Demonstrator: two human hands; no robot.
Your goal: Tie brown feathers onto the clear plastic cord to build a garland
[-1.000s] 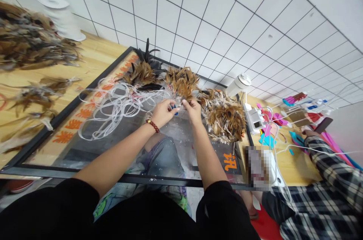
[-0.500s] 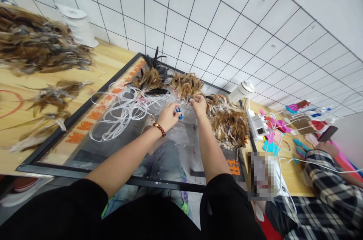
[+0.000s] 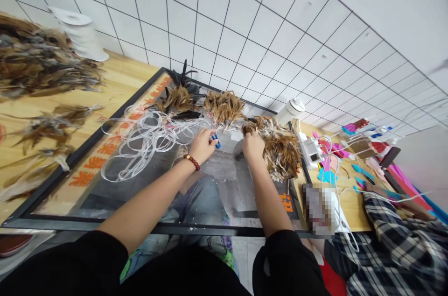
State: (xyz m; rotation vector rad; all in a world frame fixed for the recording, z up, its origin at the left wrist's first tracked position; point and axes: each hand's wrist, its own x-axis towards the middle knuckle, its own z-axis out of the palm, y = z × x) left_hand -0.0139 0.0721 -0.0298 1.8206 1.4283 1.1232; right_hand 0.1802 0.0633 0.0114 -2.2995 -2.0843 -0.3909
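My left hand (image 3: pixel 203 145), with a beaded bracelet at the wrist, is closed round a small blue tool (image 3: pixel 216 140); most of it is hidden by the fingers. White cord (image 3: pixel 150 139) lies in loose loops left of this hand, one end running toward the fingers. My right hand (image 3: pixel 254 146) has its fingers closed on brown feathers (image 3: pixel 248 125) at the left edge of a feather pile (image 3: pixel 282 151). Beyond the hands lie a brown feather bunch (image 3: pixel 224 107) and another bunch with black plumes (image 3: pixel 180 95).
A black-framed glass panel (image 3: pixel 115 226) lies beneath the work. At left are a large feather heap (image 3: pixel 42 60) and a white spool (image 3: pixel 80 34). A white bottle (image 3: pixel 290 110), power strip (image 3: pixel 310 150) and cables stand right. A person in a plaid sleeve (image 3: pixel 399 230) works at far right.
My right hand has moved right, away from the left hand, to the edge of the feather pile. The left hand keeps the blue tool. The view has shifted slightly.
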